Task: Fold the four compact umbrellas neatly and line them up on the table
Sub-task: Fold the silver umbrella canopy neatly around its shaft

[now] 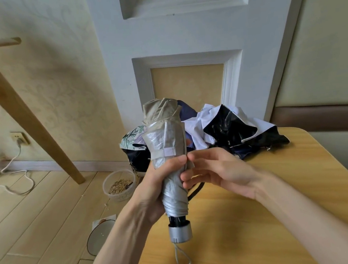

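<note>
Silver fabric covers the compact umbrella [168, 136] in the centre of the frame, which is held in the air over the near-left edge of the wooden table [265, 219]. The left hand [157, 185] grips it around the middle. Its fingers are curled tightly round the folded canopy, and the thumb lies across the front with its tip just under the closing strap [163, 153]. The right hand [218, 170] is just to the right of the umbrella, with its fingers half curled. Its forefinger and thumb pinch the small loose end of the strap at the right edge of the canopy. The other fingers are free and touch nothing that I can see. The left thumb tip and the right forefinger almost meet at that place.

The long axis of the umbrella runs nearly vertical in the frame, a little tilted. The beige top end points up, toward the white panelled wall [179, 33]. The silver handle cap [180, 232] points down, toward the bottom of the frame, and a grey wrist loop [182, 256] hangs from it.

Behind the hands, at the far edge of the table, other umbrellas lie unfolded in one heap: a floral umbrella [131, 136] on the left, a dark blue umbrella [188, 109] in the middle and a white and black umbrella [233, 129] on the right. On the floor at centre left stands a clear plastic tub [119, 184] with grains in it.
</note>
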A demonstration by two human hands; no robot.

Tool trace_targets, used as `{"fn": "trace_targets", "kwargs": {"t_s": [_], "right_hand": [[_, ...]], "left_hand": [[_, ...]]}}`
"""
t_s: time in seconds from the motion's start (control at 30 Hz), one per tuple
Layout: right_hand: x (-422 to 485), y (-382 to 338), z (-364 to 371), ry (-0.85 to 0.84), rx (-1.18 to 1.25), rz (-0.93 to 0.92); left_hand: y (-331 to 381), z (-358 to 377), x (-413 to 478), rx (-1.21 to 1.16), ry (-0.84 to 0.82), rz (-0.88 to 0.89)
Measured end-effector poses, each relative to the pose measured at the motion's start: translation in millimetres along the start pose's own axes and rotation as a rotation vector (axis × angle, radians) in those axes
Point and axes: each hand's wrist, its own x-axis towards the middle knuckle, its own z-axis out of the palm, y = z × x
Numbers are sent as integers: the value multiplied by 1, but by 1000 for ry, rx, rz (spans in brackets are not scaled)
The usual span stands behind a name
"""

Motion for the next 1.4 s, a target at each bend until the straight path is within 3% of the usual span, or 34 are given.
{"fn": "trace_targets", "kwargs": {"t_s": [0.4,0.63,0.9,1.0,1.2,1.27,1.4], "right_hand": [[1,0,-2,14,0,22],[3,3,4,137,-81,-48],[7,5,14,492,-184,-135],[7,13,16,622,-182,-164],[7,18,8,795,-226,-192],[8,13,12,804,-307,-298],[7,5,28,638,-527,-510]], "left_hand": [[-1,0,3,9,47,54],[-3,-4,5,15,90,79],[-5,0,7,135,206,143],[-4,3,8,65,224,164],[-5,-5,11,102,300,172],[-7,-4,14,186,384,165],[-8,-12,16,445,476,183]]}}
